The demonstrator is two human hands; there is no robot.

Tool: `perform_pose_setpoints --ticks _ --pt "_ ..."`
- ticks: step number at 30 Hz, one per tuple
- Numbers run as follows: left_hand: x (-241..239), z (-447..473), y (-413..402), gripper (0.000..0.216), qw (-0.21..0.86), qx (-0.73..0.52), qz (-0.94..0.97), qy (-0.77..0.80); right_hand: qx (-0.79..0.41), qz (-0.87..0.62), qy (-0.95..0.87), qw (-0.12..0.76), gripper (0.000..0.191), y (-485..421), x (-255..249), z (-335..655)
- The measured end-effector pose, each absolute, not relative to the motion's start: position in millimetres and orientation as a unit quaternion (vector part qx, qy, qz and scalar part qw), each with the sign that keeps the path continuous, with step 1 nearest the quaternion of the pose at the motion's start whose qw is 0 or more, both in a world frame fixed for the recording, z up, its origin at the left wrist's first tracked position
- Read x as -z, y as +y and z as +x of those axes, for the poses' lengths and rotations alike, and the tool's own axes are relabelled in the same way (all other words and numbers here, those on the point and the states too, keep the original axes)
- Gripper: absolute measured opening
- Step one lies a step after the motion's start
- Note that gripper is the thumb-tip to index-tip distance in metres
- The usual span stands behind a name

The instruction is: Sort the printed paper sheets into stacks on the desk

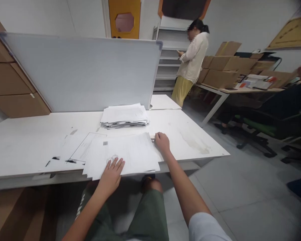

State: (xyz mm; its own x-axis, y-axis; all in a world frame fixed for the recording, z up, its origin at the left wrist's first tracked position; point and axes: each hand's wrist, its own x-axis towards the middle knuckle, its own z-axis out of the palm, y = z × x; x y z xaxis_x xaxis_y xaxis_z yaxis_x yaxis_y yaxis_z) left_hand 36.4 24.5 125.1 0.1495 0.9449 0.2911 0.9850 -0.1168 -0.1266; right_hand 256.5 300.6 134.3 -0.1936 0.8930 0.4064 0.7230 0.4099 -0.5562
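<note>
1. Printed paper sheets (135,150): lower center of frame, fanned pile at the desk's near edge, some corners past it; we see a QR code and round stamps on top.
2. Left hand (113,171): flat on the pile's lower left, fingers slightly spread, gripping nothing.
3. Right hand (162,143): at the pile's right edge, fingers curled beside a small object (152,137); we can't tell what it is or if it's gripped.
4. Black-outlined form (83,149): left of center, partly under the pile.
5. Thicker paper stack (125,115): mid-frame, just behind the pile, on the same white desk (190,132).
6. Whiteboard (85,73): upper left, upright behind the stack; cardboard boxes (8,78) at far left.
7. Upper right: we have a standing person (195,57) near metal shelving (167,72), more cartons (220,73) on another table.
8. Office chair (257,129): right side.
</note>
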Motion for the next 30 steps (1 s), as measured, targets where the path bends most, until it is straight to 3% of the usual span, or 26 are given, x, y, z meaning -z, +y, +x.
perform_pose_setpoints --ticks 30 --pt "-154 -1 37 0.055 -0.003 0.061 -0.76 -0.647 -0.116 -0.561 -0.747 0.338 0.03 294 -142 267"
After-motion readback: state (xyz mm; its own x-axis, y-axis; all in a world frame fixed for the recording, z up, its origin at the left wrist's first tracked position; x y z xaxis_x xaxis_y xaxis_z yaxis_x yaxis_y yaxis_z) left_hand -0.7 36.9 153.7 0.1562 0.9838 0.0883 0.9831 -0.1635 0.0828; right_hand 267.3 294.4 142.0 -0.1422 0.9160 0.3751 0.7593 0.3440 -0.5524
